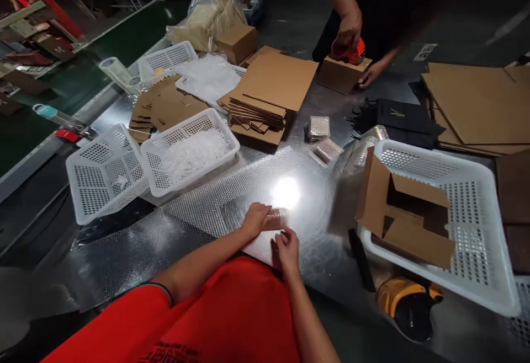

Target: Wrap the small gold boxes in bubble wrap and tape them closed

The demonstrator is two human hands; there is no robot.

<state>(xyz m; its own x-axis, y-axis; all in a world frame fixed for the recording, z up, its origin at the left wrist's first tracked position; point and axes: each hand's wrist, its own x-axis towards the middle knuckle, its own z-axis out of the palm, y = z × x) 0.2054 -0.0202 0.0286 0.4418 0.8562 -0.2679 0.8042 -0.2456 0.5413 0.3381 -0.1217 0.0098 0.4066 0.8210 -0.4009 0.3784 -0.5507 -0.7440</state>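
A small brown packet with pale print (274,220), under what looks like clear wrap, lies in front of me. My left hand (255,219) grips it from the left, fingers bent over its edge. Close to its lower right corner, my right hand (289,248) has curled fingers and thumb drawn together; what they pinch, if anything, is hidden. Under and beside the hands, a long sheet of bubble wrap (194,214) stretches across the metal table (318,247). Beyond the hands sit a few bubble-wrapped packets (319,127).
White baskets stand left, one holding white shredded filler (194,153). At right, an open carton (418,236) sits in a white basket (476,186), with a yellow tape dispenser (397,297) below. Flat cardboard (285,76) is stacked ahead. Across the table, another person's hand (350,26) holds a red tape dispenser (351,53) on a box.
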